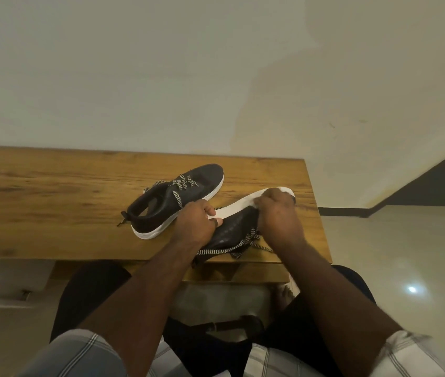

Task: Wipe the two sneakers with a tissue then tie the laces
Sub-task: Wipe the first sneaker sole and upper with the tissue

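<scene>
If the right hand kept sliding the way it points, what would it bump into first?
The right hand points along the tilted sneaker's white sole toward its toe. Past the toe lies only bare wooden table, then the wall, though depth is hard to judge.

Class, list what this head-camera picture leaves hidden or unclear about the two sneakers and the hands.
- Tissue: not clearly visible; the right hand covers the tilted sneaker near its toe.
- Tilted sneaker's heel: hidden behind the left hand.
- Upright sneaker: far side faces away from the camera.
</scene>
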